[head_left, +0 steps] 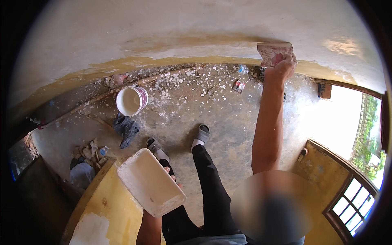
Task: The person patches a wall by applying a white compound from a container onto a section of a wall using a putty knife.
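My right arm reaches up to the plastered wall [196, 28]. My right hand [282, 67] is closed around a wide putty knife [270, 54] smeared with pale filler; its straight edge lies against the wall, and its handle is hidden by my hand. Lower down, my left hand [174, 178] grips a rectangular off-white plaster tray [134, 168] from its side and underneath. Only some fingers show past the tray's edge. A thin pale coat of filler covers the inside of the tray, which is tilted.
A white bucket [143, 99] stands on the floor near the wall, beside a dark plastic bag [125, 131]. Plaster crumbs and a long stick [108, 93] lie along the wall's foot. A half-height yellow wall [110, 200] rises at lower left; a bright doorway [335, 118] opens at right.
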Tool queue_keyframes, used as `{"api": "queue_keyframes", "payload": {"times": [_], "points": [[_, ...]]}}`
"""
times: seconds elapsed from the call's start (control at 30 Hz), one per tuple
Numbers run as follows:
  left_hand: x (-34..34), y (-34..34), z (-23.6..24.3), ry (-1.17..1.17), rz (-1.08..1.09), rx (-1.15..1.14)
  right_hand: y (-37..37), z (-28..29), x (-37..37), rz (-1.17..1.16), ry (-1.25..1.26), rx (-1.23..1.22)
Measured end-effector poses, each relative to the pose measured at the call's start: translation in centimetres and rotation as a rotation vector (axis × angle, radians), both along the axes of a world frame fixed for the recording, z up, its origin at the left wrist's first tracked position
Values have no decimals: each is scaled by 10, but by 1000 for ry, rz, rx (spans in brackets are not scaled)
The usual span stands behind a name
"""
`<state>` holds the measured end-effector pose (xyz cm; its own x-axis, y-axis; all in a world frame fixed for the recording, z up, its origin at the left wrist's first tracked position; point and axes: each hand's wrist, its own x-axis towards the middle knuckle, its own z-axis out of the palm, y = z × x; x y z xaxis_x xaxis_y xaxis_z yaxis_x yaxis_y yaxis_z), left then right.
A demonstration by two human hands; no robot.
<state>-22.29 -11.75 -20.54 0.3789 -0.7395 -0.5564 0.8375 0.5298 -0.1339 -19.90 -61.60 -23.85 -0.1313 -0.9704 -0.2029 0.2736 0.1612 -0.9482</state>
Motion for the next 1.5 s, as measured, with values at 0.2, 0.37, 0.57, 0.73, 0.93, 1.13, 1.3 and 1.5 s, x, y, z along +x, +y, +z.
{"api": "queue_keyframes", "payload": {"times": [0.2,0.37,0.57,0.73,0.93,1.13,1.3,1.5], "points": [[1,-3,-3,-8,-1,-57,39,0,42,4,104,-302],[2,5,-1,-5,-5,25,84,-29,74,176,351,-763],[3,-2,-5,63,4,-5,71,-145,-13,801,1288,-1265],[-2,15,-4,143,36,110,36,-125,-54,155,677,-237],[1,15,-6,17,30,91,13,-80,-9,57,841,-283],[8,33,-18,42,58,20,82,-156,60,109,693,-411],[24,71,-18,76,105,43,167,-189,134,111,452,-377],[51,118,-35,27,122,23,246,-253,186,370,441,-189]]}}
